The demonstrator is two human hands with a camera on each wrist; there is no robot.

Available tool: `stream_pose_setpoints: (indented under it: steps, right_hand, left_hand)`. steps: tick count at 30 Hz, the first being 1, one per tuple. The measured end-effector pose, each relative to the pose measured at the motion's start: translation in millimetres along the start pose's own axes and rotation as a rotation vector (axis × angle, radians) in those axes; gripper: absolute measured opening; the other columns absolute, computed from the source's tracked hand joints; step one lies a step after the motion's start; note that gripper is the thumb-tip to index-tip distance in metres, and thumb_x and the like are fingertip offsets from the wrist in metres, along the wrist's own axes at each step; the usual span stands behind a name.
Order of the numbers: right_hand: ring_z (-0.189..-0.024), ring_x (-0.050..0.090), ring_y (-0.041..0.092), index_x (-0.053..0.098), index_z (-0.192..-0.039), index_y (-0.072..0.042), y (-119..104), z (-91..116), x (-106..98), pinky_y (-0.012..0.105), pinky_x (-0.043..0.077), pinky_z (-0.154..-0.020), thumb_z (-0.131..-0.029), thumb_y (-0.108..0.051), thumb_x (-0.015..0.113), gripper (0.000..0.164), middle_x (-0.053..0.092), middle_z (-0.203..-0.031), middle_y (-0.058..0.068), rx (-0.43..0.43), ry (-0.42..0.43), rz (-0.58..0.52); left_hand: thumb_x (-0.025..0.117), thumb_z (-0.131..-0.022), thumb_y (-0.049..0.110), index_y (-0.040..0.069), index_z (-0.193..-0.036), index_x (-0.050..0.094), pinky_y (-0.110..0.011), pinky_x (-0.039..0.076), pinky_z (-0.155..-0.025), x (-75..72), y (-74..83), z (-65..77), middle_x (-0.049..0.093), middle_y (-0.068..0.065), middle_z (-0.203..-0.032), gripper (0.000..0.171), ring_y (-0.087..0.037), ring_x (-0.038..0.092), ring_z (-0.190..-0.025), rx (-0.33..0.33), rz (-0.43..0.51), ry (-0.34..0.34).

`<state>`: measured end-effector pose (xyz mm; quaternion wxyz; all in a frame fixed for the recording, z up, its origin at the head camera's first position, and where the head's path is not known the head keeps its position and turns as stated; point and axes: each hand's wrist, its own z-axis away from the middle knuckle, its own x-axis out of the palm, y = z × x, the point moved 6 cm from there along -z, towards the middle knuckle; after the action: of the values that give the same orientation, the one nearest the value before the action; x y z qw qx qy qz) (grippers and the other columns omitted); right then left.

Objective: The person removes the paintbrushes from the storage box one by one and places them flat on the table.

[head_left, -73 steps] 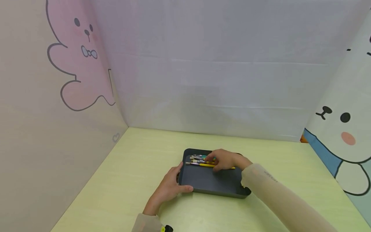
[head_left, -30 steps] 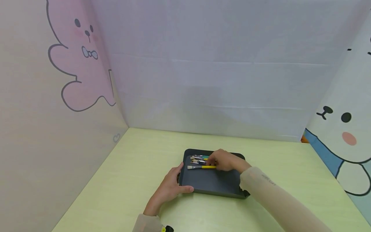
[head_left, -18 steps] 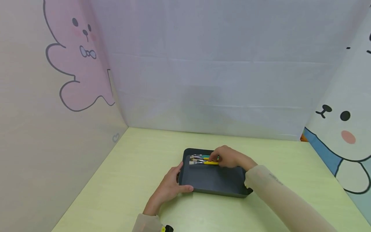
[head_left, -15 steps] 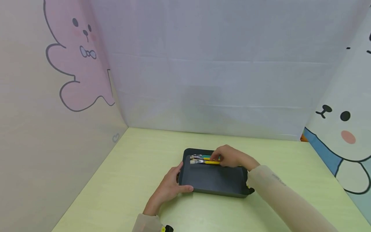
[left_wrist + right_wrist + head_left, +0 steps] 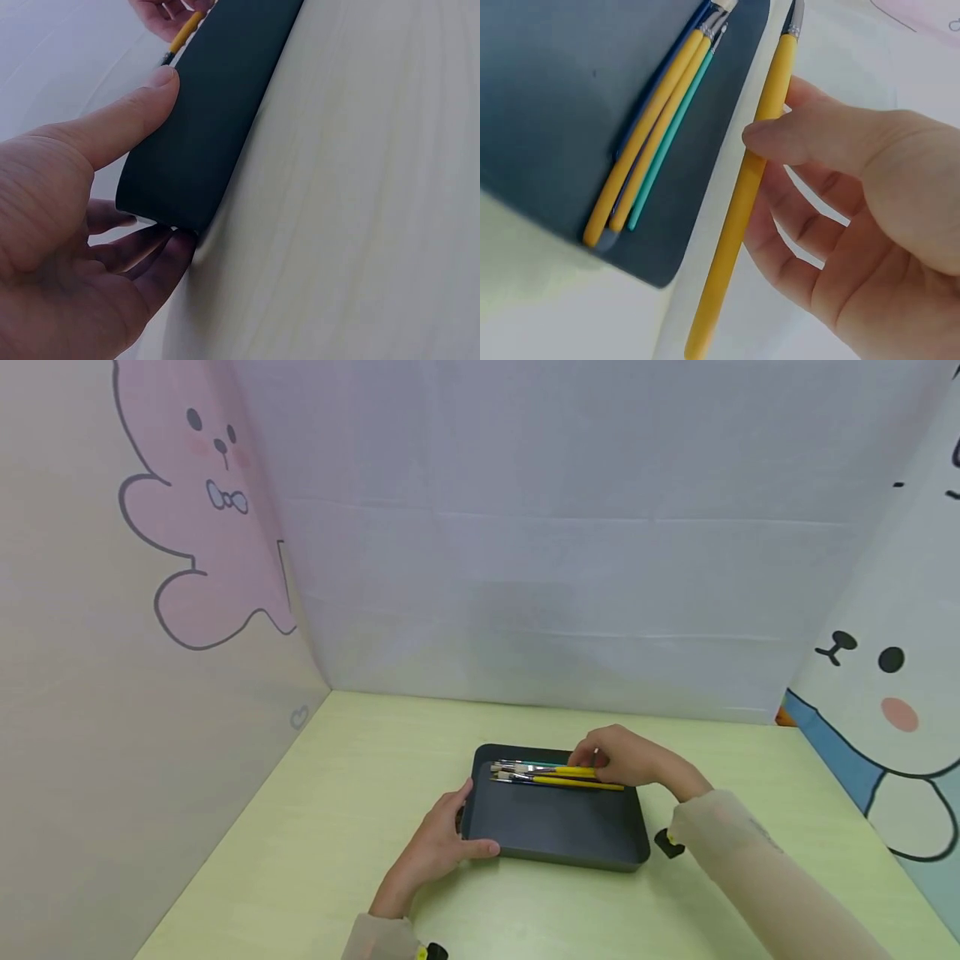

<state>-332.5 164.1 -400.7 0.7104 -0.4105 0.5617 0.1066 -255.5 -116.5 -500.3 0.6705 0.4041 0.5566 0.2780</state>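
A dark grey rectangular tray [image 5: 555, 827] lies on the table. My left hand [image 5: 435, 839] holds its near left corner; in the left wrist view the thumb lies against the tray's wall [image 5: 214, 112] and fingertips reach its lower edge. My right hand [image 5: 632, 756] pinches a yellow-handled flat paintbrush [image 5: 739, 202] between thumb and fingers, over the tray's far right part. Side by side near the tray's far wall lie several paintbrushes: yellow-handled ones [image 5: 646, 139], a teal-handled one [image 5: 667, 142] and a dark blue one [image 5: 656, 79]. Their bristles point left.
The pale yellow table [image 5: 360, 777] surrounds the tray. A white sheet [image 5: 540, 568] closes off the back, and printed cartoon panels stand at left [image 5: 217, 527] and right [image 5: 900, 693]. Wrist-worn dark devices [image 5: 669, 843] show at both sleeves.
My right hand has moved right and a little farther back, carrying the pinched paintbrush from the near side of the row to above the other brushes. The left hand and tray stay put.
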Motion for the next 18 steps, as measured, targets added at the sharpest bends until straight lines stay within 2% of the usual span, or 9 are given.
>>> stream_pose_setpoints:
  steps: [6, 18]
  right_hand:
    - [-0.086, 0.065, 0.010, 0.080, -0.119, -0.010, 9.7, 10.9, -5.9, 0.028, 0.057, -0.078, -0.091, 0.014, 0.067, 0.040, 0.073, -0.107, -0.003, 0.044, 0.001, -0.027]
    - [-0.090, 0.068, 0.013, 0.080, -0.118, -0.013, 27.3, 41.2, -22.0, 0.033, 0.060, -0.079, -0.093, 0.011, 0.070, 0.036, 0.074, -0.111, -0.002, 0.007, 0.039, 0.024]
  left_hand:
    - [0.097, -0.077, 0.039, 0.012, -0.169, 0.028, -0.061, 0.042, -0.115, 0.6, -1.2, 0.2, 0.041, -0.021, -0.164, 0.118, -0.039, 0.047, -0.144, -0.004, 0.003, 0.001]
    - [0.098, -0.077, 0.039, 0.013, -0.170, 0.028, -0.061, 0.042, -0.115, 0.2, -0.7, -0.2, 0.041, -0.020, -0.164, 0.119, -0.039, 0.046, -0.145, -0.014, -0.008, 0.004]
